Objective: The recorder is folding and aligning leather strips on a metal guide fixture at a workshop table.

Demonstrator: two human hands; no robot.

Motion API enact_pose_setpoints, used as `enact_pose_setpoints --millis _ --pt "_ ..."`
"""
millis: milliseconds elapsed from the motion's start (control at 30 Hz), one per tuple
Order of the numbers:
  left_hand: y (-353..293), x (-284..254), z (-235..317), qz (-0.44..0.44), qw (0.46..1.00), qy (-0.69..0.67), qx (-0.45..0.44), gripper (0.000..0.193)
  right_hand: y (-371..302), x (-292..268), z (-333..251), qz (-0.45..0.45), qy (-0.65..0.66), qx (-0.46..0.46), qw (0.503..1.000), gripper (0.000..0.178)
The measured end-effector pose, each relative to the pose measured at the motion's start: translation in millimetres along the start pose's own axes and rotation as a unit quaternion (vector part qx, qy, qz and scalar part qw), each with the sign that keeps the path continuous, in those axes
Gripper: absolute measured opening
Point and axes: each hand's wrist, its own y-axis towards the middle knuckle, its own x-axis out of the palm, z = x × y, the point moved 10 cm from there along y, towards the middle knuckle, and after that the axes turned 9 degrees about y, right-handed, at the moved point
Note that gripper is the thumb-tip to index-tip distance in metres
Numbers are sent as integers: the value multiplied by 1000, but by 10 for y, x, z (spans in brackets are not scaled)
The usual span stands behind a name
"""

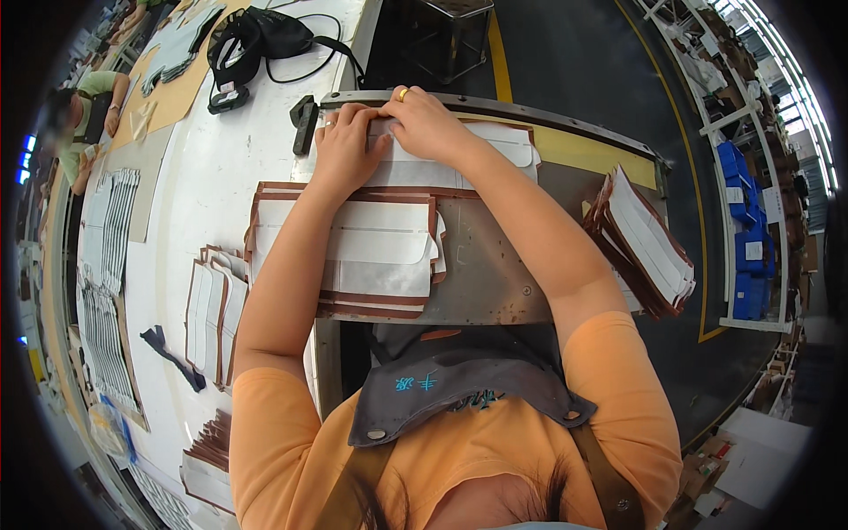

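Observation:
Both my hands are at the far side of the metal work plate [495, 256], close together by the metal bar [565, 128]. My left hand [349, 146] has its fingers bent over the far edge of a flat white panel [495, 150]. Beside it my right hand [424, 124], with a gold-coloured ring, curls its fingers at the same edge. The fingertips are partly hidden, and both hands appear to pinch the panel. Nearer to me, under my left forearm, lies a stack of white panels with brown borders [380, 256].
A fanned stack of brown-edged panels [649, 243] leans at the plate's right end. More panel bundles [212, 309] and a dark strap [172, 358] lie on the white table [190, 203] at left. A black bag [274, 40] sits farther back. Another person [93, 115] works at far left.

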Motion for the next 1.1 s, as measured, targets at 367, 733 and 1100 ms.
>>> enact_pose_setpoints --millis 367,733,1100 --pt "-79 -99 323 -24 984 172 50 15 -888 -783 278 39 -162 26 986 7" --pt "-96 -89 321 -4 987 153 47 15 -1107 -915 243 113 -133 53 983 12" --pt "-57 -91 191 -8 997 74 5 24 -521 -483 265 39 10 68 997 32"
